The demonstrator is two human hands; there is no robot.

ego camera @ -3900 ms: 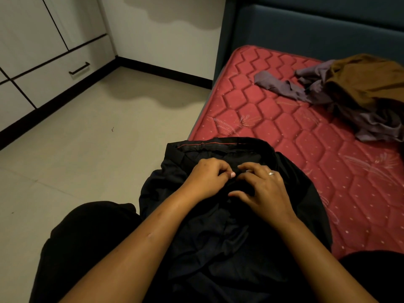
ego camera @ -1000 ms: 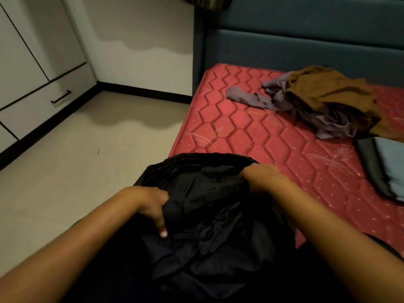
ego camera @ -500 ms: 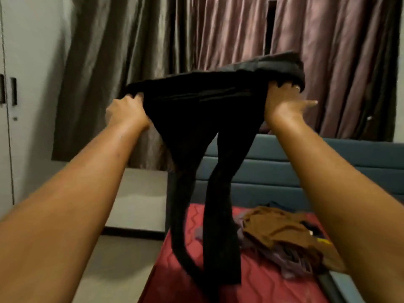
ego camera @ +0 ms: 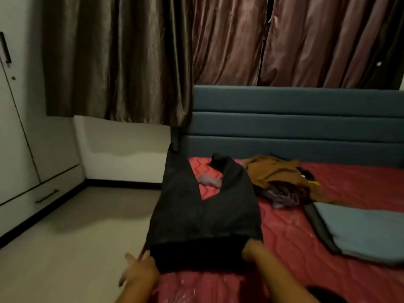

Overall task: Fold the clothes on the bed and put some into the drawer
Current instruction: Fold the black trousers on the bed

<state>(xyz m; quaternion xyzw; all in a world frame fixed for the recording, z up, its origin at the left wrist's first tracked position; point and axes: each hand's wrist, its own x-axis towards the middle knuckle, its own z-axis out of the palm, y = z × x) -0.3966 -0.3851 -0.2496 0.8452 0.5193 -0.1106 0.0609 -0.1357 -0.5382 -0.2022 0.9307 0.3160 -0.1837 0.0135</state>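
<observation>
- While I am watching the head view from my station, the black trousers (ego camera: pixel 203 215) are lying spread on the red mattress (ego camera: pixel 349 184), with the waistband nearest the person and both legs fanning away toward the blue headboard (ego camera: pixel 295 119).
- The left hand (ego camera: pixel 140 270) is touching the waistband's left corner at the bed's edge. Some fingers are looking stretched out sideways, and through the blur I cannot tell whether it is pinching the cloth.
- The right hand (ego camera: pixel 251 251) is gripping the right corner, its fingers tucked under the fabric. The two hands are sitting apart, one at each end of the waistband.
- I am finding no writing I can read. A small yellow bit (ego camera: pixel 313 183) is showing on the clothes heap, too small to tell whether it is a label.
- In that heap a brown garment (ego camera: pixel 273 171) is lying over a purple-grey garment (ego camera: pixel 282 197), just beside the right trouser leg. More purple-grey cloth is peeking out between the two legs.
- A blue-grey folded piece (ego camera: pixel 360 232) with a dark border is lying to the right, apart from the trousers.
- The left trouser leg is running along the bed's left edge, its end covering the headboard's lower corner in my view.
- Pale floor (ego camera: pixel 65 237) is lying between the mattress and the white wardrobe (ego camera: pixel 54 138), whose drawer (ego camera: pixel 28 203) is sitting closed. Curtains (ego camera: pixel 218 40) are hanging behind.
</observation>
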